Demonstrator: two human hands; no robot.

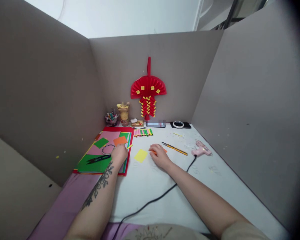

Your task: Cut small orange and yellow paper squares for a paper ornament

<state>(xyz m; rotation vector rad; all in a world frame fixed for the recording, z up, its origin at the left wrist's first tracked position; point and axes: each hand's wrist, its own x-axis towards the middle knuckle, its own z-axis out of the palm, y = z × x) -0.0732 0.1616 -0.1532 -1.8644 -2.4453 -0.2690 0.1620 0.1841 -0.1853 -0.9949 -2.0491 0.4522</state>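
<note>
My left hand [119,154] is closed at the right part of a stack of coloured sheets [90,164], just below an orange paper piece [120,140]. A thin yellow strip [130,146] shows beside its fingertips; whether the fingers grip it is unclear. Black snips [98,159] and a clear ring [103,149] lie left of this hand. My right hand [160,156] rests on the white table with curled fingers, and bits of orange paper [165,150] show at and beside them. A yellow paper square [140,155] lies between the hands.
Small coloured rolls [143,132] stand in a row behind the hands. A yellow cutter [175,148] and a pink glue gun [201,149] with a black cord lie right. A red fan decoration [148,87] hangs on the back panel. Cups and a phone line the back edge.
</note>
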